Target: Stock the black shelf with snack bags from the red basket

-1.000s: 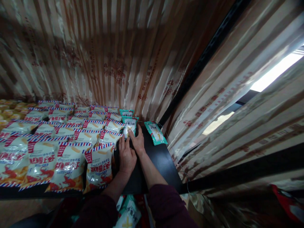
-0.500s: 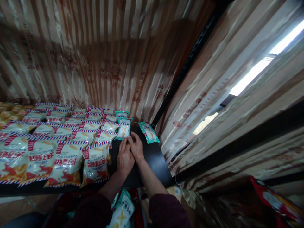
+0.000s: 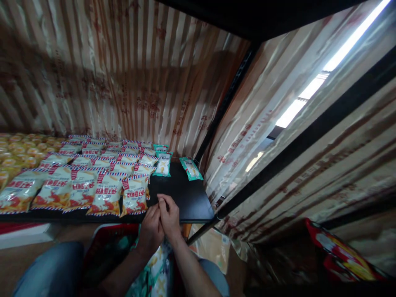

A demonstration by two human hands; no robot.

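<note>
Hands: the left hand and right hand touch at the front edge of the flat black shelf; fingers curled, no bag seen in them. Inner palms are hidden; whether either is closed on something small cannot be told.
Green bags: a small mint-green and white plastic snack bag sits beside the white bags with red-and-blue striped edges, a second green bag behind it; a third green bag lies apart, tilted.
Bag handling: best held by sealed edges, printed face forward; pressing the middle may crush contents.
Red plastic basket: under the shelf, partly covered by forearms; bag count unclear.
Yellow packs: cut off at left, print illegible.
</note>
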